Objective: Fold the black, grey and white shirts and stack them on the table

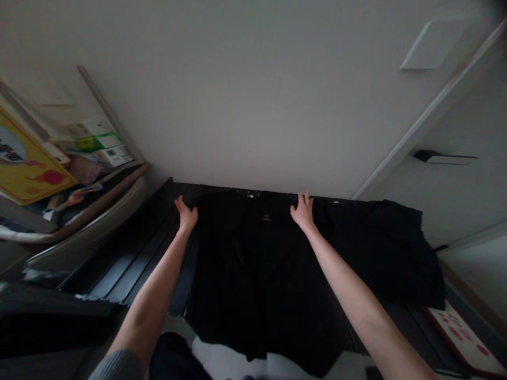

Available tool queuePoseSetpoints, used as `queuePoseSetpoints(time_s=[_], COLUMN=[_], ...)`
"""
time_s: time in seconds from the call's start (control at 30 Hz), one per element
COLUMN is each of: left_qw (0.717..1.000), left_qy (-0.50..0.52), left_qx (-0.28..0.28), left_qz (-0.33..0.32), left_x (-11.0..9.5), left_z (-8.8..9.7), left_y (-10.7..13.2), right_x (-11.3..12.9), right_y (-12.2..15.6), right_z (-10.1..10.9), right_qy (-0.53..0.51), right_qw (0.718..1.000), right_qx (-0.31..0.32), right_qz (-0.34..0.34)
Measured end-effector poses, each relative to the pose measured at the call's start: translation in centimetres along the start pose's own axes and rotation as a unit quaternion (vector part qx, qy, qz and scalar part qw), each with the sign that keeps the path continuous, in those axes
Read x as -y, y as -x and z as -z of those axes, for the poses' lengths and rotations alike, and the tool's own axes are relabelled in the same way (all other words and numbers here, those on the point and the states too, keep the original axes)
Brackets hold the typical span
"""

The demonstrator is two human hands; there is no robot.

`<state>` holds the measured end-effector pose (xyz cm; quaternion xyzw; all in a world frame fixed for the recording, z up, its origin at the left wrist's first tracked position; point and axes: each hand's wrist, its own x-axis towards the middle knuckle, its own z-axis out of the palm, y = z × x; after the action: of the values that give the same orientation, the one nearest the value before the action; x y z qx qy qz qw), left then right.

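Left hand (186, 214) and right hand (303, 212), well apart, lie open on a black garment (257, 274). A pale tub (87, 221) holds boxes (97, 142) and a yellow board (27, 158).

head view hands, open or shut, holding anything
Left hand: open, fingers spread, at the top edge of the black garment, holding nothing.
Right hand: open, fingers spread, pressing on the black garment, holding nothing.
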<state>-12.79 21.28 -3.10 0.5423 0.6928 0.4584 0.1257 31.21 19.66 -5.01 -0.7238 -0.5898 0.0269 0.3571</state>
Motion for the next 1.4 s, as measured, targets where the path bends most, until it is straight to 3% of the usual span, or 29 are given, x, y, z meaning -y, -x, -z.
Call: queuePoseSetpoints(time_s=[0.07, 0.17, 0.33, 0.5, 0.7, 0.9, 1.07, 1.17, 1.3, 1.4], left_qw=[0.997, 0.982, 0.949, 0.938, 0.922, 0.903, 0.897, 0.904, 0.918, 0.911], left_qy=[-0.032, -0.13, -0.194, -0.207, -0.325, -0.39, -0.383, -0.364, -0.34, -0.366], left_qx=[0.042, 0.111, 0.2, 0.209, 0.168, 0.167, 0.205, 0.195, 0.154, 0.136], left_qz=[-0.055, -0.085, -0.146, -0.181, -0.127, -0.065, -0.082, -0.108, -0.135, -0.129], left_x=[-0.7, -1.9, -3.3, -3.1, -3.2, -3.0, -1.8, -0.8, 0.8, 1.7], left_z=[-0.2, -0.1, 1.4, 3.7, 6.8, 8.5, 7.9, 8.2, 10.5, 12.6], left_y=[1.7, 5.4, 12.5, 18.6, 23.0, 25.0, 25.2, 24.6, 23.1, 22.1], right_x=[0.2, 0.6, 1.3, 1.8, 1.8, 1.5, 2.4, 2.5, 2.0, 1.9], right_y=[1.7, 4.8, 10.0, 14.9, 18.7, 21.4, 23.8, 24.6, 24.8, 24.5], right_z=[-0.5, -0.6, 0.2, 1.3, 3.4, 5.8, 6.5, 6.4, 6.3, 7.0], right_qy=[0.023, 0.05, 0.062, 0.065, 0.056, 0.066, 0.033, 0.021, 0.013, -0.003], right_qw=[0.999, 0.995, 0.988, 0.976, 0.965, 0.965, 0.963, 0.962, 0.963, 0.96], right_qx=[0.035, 0.049, 0.085, 0.14, 0.201, 0.206, 0.203, 0.191, 0.173, 0.169], right_qz=[0.032, 0.069, 0.114, 0.157, 0.16, 0.147, 0.176, 0.196, 0.208, 0.223])
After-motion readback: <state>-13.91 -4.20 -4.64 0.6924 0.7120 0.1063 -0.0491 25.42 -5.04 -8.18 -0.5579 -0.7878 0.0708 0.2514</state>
